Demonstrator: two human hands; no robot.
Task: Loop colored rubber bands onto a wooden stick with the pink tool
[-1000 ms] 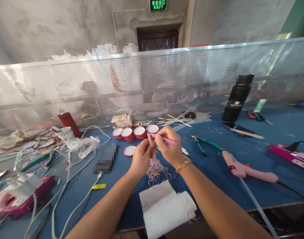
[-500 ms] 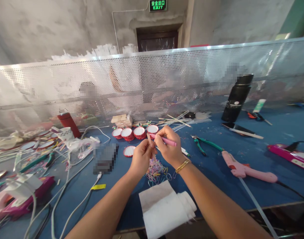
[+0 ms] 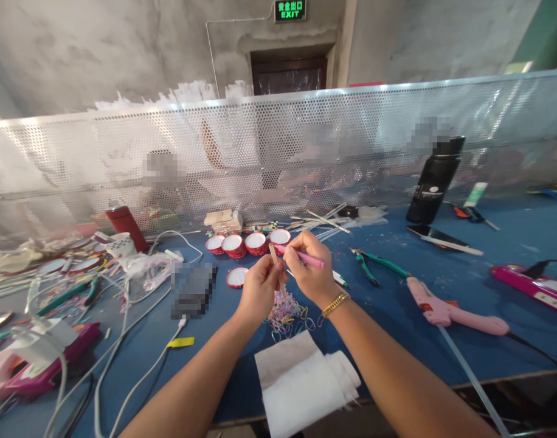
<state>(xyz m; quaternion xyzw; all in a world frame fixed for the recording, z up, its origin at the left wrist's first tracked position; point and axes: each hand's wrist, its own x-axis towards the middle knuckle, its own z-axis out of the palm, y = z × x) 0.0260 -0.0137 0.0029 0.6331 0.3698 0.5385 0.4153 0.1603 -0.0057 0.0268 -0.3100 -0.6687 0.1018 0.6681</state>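
Observation:
A flat wooden craft stick (image 3: pixel 273 254) stands nearly upright, pinched between the fingers of my left hand (image 3: pixel 259 286). My right hand (image 3: pixel 311 267) grips a pink marker pen (image 3: pixel 310 260), its tip end up against the stick; the exact contact is too small to make out. Below both hands lies a tangled heap of coloured rubber bands or thin loops (image 3: pixel 285 316). Just behind my hands stand several red-rimmed round cups (image 3: pixel 256 243) with white tops, and one more round red-edged piece (image 3: pixel 236 278) lies left of my left hand.
White cloth (image 3: pixel 306 389) hangs at the table's front edge. To the right are green-handled pliers (image 3: pixel 379 263), a pink glue gun (image 3: pixel 456 313) and a black bottle (image 3: pixel 436 179). On the left lie a phone (image 3: pixel 193 292), white cables and a red bottle (image 3: pixel 127 228). A perforated screen (image 3: pixel 269 146) stands behind.

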